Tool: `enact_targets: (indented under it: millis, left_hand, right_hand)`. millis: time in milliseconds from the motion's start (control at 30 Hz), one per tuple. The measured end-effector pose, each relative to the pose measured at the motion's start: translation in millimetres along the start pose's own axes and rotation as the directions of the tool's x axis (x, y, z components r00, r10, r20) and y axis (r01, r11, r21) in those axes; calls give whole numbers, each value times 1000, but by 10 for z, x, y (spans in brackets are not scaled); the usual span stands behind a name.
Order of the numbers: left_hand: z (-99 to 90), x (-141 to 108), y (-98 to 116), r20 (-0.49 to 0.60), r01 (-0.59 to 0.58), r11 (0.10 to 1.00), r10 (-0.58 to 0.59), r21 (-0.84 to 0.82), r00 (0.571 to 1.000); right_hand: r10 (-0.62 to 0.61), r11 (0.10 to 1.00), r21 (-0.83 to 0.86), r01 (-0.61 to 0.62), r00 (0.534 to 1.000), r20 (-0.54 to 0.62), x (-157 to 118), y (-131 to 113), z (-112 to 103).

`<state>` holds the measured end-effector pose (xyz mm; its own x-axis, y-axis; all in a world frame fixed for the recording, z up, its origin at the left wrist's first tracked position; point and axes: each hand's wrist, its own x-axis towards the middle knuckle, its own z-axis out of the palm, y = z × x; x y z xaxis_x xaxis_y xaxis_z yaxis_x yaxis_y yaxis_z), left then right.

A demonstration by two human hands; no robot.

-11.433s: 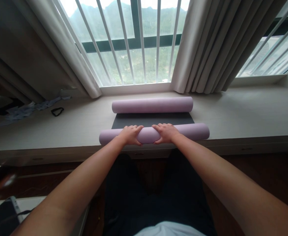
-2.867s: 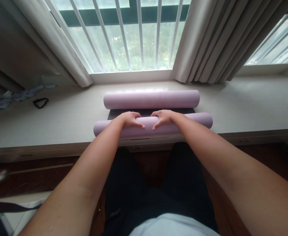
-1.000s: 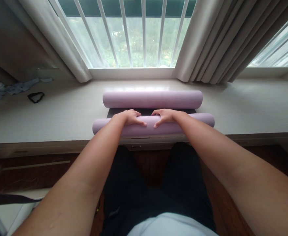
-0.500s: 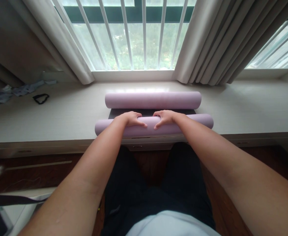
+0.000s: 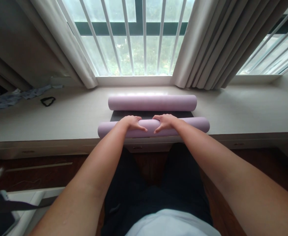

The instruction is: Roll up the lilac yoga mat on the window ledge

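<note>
A yoga mat, pink outside, lies on the white window ledge with two rolled parts parallel to the window. Its far roll [image 5: 152,103] is close to the window, and its near roll [image 5: 193,124] lies along the ledge's front edge. Between the rolls a flat dark strip [image 5: 147,114] shows. My left hand [image 5: 133,123] clasps the near roll just left of its middle, thumb on the near side and fingers over the top. Facing it, my right hand [image 5: 165,122] grips the same roll, with a small gap between the two thumbs. The fingertips are partly hidden behind the roll.
Grey curtains [image 5: 203,46] hang on both sides of the barred window [image 5: 136,49]. On the ledge [image 5: 247,111] to the left lie a black band [image 5: 48,101] and crumpled pale cloth or paper [image 5: 6,100]. A white piece of furniture stands at lower left.
The view has tilted up slightly, so everything sits a little differently in the picture. Both hands keep their hold on the near roll, with no clear movement of the mat.
</note>
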<state>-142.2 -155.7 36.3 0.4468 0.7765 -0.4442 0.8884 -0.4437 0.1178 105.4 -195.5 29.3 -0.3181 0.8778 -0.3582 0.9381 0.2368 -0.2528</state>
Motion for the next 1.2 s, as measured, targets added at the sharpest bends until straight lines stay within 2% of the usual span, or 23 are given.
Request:
enact_targets:
  millis: [200, 300, 567, 733, 967, 1200]
  left_hand:
    - [36, 2, -8, -30, -10, 1000, 10, 18, 1000]
    - [41, 70, -60, -3, -29, 999, 29, -16, 1000]
    - [58, 299, -249, 44, -63, 993, 67, -100, 997]
    - [36, 380, -313, 24, -104, 981, 109, -163, 994]
    - [-11, 425, -332, 49, -97, 978, 108, -183, 993]
    - [-7, 392, -302, 0, -144, 973, 147, -180, 989]
  right_hand:
    - [2, 1000, -1, -2, 1000, -4, -52, -36, -7]
    - [3, 1000, 26, -3, 999, 33, -38, -27, -38]
    - [-28, 994, 107, 21, 997, 68, 122, 110, -51]
    - [-77, 983, 172, 69, 996, 45, 214, 182, -38]
    - [-101, 980, 178, 90, 993, 54, 253, 208, -66]
    - [-123, 988, 98, 116, 990, 70, 249, 184, -81]
